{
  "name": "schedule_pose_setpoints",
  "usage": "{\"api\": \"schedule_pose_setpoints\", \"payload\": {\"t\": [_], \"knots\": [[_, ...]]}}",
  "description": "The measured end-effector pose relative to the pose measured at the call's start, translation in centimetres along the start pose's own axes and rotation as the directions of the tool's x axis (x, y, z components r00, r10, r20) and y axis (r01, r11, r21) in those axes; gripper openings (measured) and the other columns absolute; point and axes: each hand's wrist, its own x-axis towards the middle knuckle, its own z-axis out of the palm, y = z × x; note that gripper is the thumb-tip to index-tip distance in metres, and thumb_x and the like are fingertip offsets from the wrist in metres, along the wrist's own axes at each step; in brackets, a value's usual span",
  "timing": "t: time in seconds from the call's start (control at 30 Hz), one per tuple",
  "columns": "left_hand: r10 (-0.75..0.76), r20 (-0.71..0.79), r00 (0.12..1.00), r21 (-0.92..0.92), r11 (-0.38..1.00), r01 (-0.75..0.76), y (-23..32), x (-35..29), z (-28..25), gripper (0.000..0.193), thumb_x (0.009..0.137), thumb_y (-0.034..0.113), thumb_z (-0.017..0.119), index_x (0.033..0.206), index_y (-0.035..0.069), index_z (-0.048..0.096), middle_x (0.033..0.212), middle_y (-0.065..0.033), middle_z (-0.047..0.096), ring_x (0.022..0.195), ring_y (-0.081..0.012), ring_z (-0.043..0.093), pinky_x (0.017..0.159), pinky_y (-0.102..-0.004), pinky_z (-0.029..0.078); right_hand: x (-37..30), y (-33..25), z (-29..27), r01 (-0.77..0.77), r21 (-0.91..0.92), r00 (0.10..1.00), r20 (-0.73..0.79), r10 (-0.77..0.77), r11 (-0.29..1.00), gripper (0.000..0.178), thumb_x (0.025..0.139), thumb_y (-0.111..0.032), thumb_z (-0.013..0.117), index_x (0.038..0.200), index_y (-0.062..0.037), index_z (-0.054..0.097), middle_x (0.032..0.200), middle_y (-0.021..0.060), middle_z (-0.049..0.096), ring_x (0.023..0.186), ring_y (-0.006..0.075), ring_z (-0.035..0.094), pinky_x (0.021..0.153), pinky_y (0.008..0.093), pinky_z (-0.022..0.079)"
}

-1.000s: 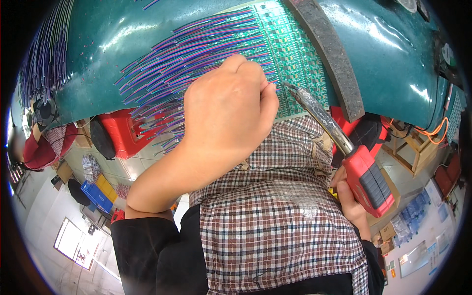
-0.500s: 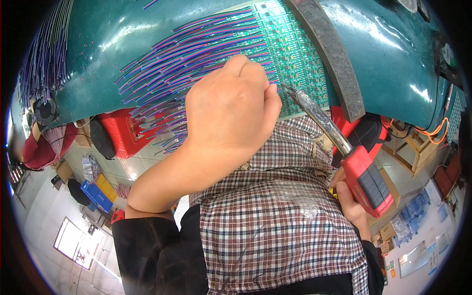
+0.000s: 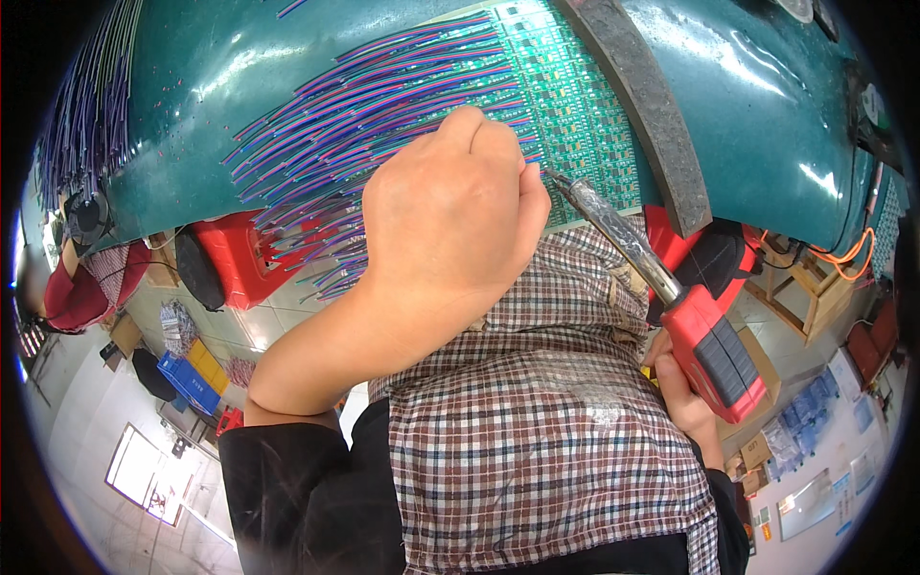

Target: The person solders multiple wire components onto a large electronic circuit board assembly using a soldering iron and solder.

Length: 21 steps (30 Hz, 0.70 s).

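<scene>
Risk: your iron [image 3: 661,276], tip just beside your left hand [image 3: 450,206] at its 2 o'clock, could scorch skin or wires [image 3: 383,112] if your right hand [image 3: 682,398], fingers closed round the grip, slips. Left fingers: curled together, tips hidden; whether they pinch wire cannot be told. Board [image 3: 577,105]: green, crowded with tiny parts, flat at your view's 1 o'clock

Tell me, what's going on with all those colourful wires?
A person's right hand holds a red-and-black soldering iron, its tip right by the green circuit board. The left hand is curled over the colourful wires, close to that tip; whatever it may be pinching is hidden. A dark bar lies along the board's right side.
</scene>
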Motion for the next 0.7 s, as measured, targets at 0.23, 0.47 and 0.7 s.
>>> {"api": "schedule_pose_setpoints", "payload": {"t": [0.23, 0.47, 0.7], "knots": [[0.027, -0.013, 1.000, 0.019, 0.999, -0.027, 0.02, -0.05, 0.09, 0.019, 0.083, 0.012, 0.080, 0.077, 0.007, 0.063, 0.077, -0.0056, 0.063, 0.064, -0.0229, 0.067, 0.056, -0.0363, 0.050, -0.46, 0.14, -0.32, 0.008, -0.021, 1.000, -0.001, -0.008, 1.000, 0.030, 0.070, -0.005, 0.077, 0.099, -0.0008, 0.074, 0.088, 0.0133, 0.072, 0.072, 0.0310, 0.071, 0.065, 0.0378, 0.056], [0.025, 0.007, 1.000, 0.015, 1.000, -0.025, -0.14, -0.06, -0.07, 0.018, 0.083, 0.014, 0.080, 0.078, 0.008, 0.064, 0.079, -0.0048, 0.064, 0.064, -0.0225, 0.066, 0.056, -0.0362, 0.050, -0.33, -0.32, -0.01, -0.043, -0.008, 0.998, -0.046, 0.042, 0.999, 0.029, 0.071, -0.007, 0.077, 0.099, -0.0010, 0.074, 0.088, 0.0126, 0.072, 0.073, 0.0308, 0.072, 0.066, 0.0384, 0.056], [0.019, 0.041, 0.999, -0.002, 1.000, -0.019, -0.21, 0.05, -0.29, 0.018, 0.084, 0.016, 0.080, 0.080, 0.008, 0.065, 0.080, -0.0041, 0.065, 0.065, -0.0216, 0.066, 0.057, -0.0358, 0.050, -0.49, -0.15, -0.18, -0.052, -0.014, 0.999, 0.006, 0.052, 0.999, 0.028, 0.073, -0.012, 0.079, 0.099, -0.0020, 0.074, 0.088, 0.0127, 0.072, 0.074, 0.0310, 0.072, 0.066, 0.0384, 0.056]]}}
